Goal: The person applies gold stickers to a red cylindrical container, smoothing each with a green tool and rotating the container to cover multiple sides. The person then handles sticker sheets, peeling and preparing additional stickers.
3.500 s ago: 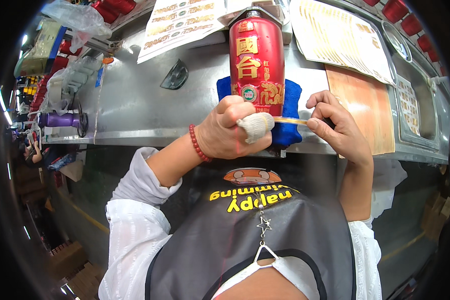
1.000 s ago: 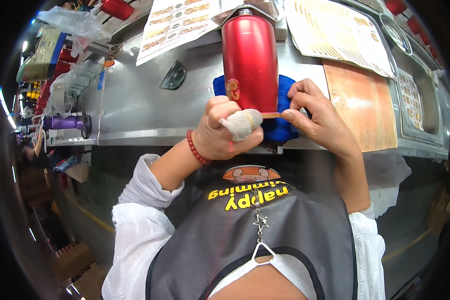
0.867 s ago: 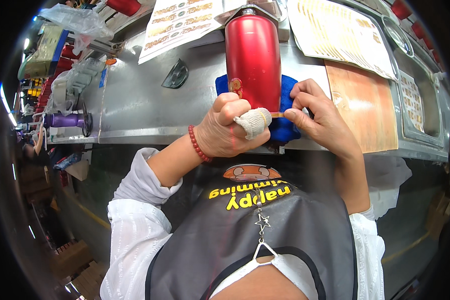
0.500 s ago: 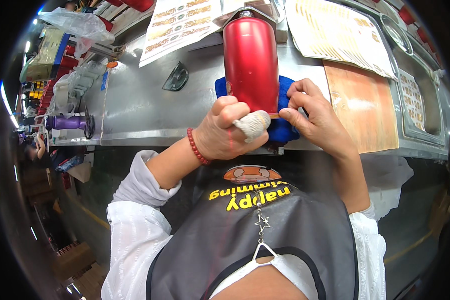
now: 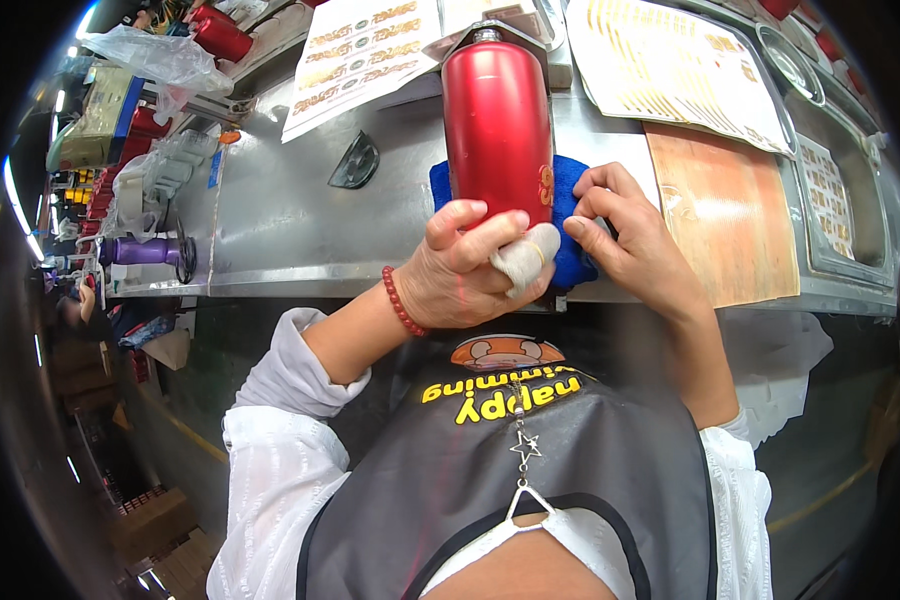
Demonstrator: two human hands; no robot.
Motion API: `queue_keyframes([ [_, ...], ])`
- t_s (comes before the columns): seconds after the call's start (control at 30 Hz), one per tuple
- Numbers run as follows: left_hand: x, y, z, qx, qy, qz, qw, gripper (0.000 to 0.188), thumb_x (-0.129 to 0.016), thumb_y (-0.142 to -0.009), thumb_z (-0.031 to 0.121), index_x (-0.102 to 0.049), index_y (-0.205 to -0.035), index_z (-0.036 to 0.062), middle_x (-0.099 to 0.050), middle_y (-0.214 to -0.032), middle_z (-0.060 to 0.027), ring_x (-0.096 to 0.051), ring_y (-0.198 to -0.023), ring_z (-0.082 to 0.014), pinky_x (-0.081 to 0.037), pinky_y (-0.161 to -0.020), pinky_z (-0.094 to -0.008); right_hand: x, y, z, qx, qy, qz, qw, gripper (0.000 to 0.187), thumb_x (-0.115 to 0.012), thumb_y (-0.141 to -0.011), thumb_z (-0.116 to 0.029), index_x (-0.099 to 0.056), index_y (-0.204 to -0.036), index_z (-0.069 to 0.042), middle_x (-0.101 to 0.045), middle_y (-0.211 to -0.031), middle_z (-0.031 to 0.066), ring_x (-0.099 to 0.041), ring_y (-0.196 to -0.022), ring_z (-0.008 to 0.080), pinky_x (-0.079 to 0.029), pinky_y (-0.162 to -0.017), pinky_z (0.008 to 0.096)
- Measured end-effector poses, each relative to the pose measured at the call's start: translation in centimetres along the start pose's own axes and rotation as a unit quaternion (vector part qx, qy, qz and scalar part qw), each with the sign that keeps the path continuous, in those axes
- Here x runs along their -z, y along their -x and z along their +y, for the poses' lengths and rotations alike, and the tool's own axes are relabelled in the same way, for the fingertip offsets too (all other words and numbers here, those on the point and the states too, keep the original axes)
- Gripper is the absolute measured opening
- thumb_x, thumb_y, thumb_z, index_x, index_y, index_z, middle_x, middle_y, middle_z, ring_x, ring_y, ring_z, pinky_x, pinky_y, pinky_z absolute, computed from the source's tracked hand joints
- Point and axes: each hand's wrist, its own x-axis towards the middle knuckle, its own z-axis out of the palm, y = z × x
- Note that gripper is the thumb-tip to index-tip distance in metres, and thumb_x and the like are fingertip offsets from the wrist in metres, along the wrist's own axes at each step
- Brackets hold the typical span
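A glossy red metal bottle (image 5: 497,130) lies with its narrow neck away from me and its base toward me, over a blue cloth (image 5: 572,255). My left hand (image 5: 470,260) is wrapped round the base end; one finger wears a whitish fabric cover (image 5: 526,258). A small orange-gold design (image 5: 546,186) shows on the bottle's right side. Just right of the bottle, apart from it, my right hand (image 5: 625,225) is closed with bent fingers and the thumb near the index fingertip. Anything between those fingertips is too small or hidden to make out.
Printed sheets (image 5: 360,60) and a stack of patterned sheets (image 5: 670,75) lie behind the bottle on the metal bench (image 5: 280,220). A dark half-round piece (image 5: 355,162) is at left. To the right are a tan board (image 5: 725,215) and a metal tray (image 5: 855,270). A purple bottle (image 5: 140,250) stands far left.
The bottle has turned, and the orange-gold design now shows on its right side. My left fingers have shifted slightly right at the base. A thin orange strip by my right thumb no longer shows.
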Motion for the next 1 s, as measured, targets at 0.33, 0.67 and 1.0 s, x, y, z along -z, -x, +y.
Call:
queue_keyframes([
  [0.33, 0.2, 2.0, 0.1, 0.287, 0.215, 0.065, 0.931, 0.054, -0.070, -0.094, 0.028, -0.050, -0.140, 0.0069, -0.057, -0.134, -0.0196, -0.051, -0.131, -0.0350, -0.027, -0.117, -0.0511, -1.3, 1.0, -1.1, 0.084, 0.045, 0.028, 0.995, 0.015, -0.076, -0.084, -0.005, -0.062, -0.088, -0.003, -0.055, -0.114, 0.0137, -0.056, -0.111, 0.0297, -0.046, -0.094, 0.0365],
  [0.67, -0.4, 0.2, 0.4, 0.449, 0.396, 0.091, 0.796, 0.069, -0.074, -0.091, 0.024, -0.038, -0.145, 0.0011, -0.045, -0.139, -0.0167, -0.047, -0.128, -0.0270, -0.036, -0.111, -0.0390, -2.7, 0.6, -0.8, 0.098, 0.022, 0.075, 0.992, 0.020, -0.077, -0.077, -0.003, -0.058, -0.084, -0.003, -0.055, -0.108, 0.0138, -0.054, -0.103, 0.0331, -0.045, -0.090, 0.0412],
  [1.0, 0.5, -1.0, -0.3, 0.405, 0.318, 0.014, 0.857, 0.085, -0.078, -0.086, 0.036, -0.033, -0.149, 0.0005, -0.040, -0.146, -0.0202, -0.039, -0.137, -0.0317, -0.027, -0.117, -0.0429, -2.7, 0.7, -0.8, 0.093, 0.030, 0.076, 0.992, 0.019, -0.076, -0.078, -0.002, -0.058, -0.086, -0.002, -0.055, -0.108, 0.0146, -0.054, -0.104, 0.0341, -0.045, -0.091, 0.0412],
])
